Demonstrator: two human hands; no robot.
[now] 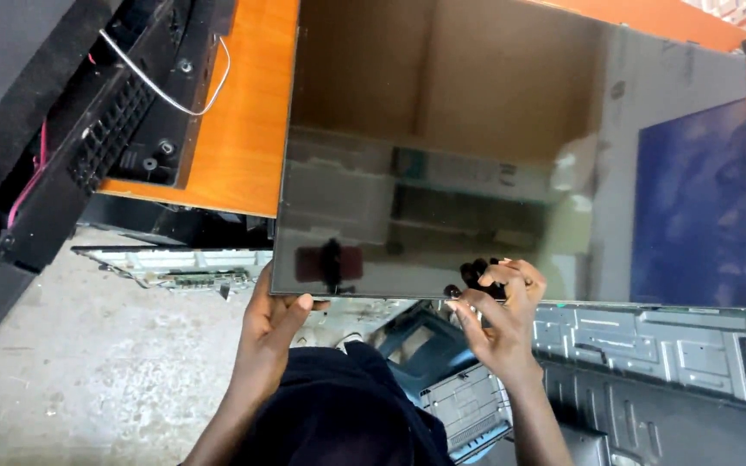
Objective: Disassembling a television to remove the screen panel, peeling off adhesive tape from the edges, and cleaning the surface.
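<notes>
A large, dark, glossy screen panel [477, 155] lies over an orange table [243, 129], its near edge sticking out past the table toward me. My left hand [274, 324] grips the panel's near left corner from below, thumb on top of the edge. My right hand [498, 311] holds the same near edge further right, its fingers curled onto the glass. The glass mirrors a ceiling, shelves and a blue patch at the right.
A black back cover [114, 103] with a white cable [161, 86] lies at the table's left. A circuit-board strip [174, 267] sits under the table edge. Metal chassis panels [649, 345] are stacked on the floor at the right. Bare concrete floor [88, 380] is at the lower left.
</notes>
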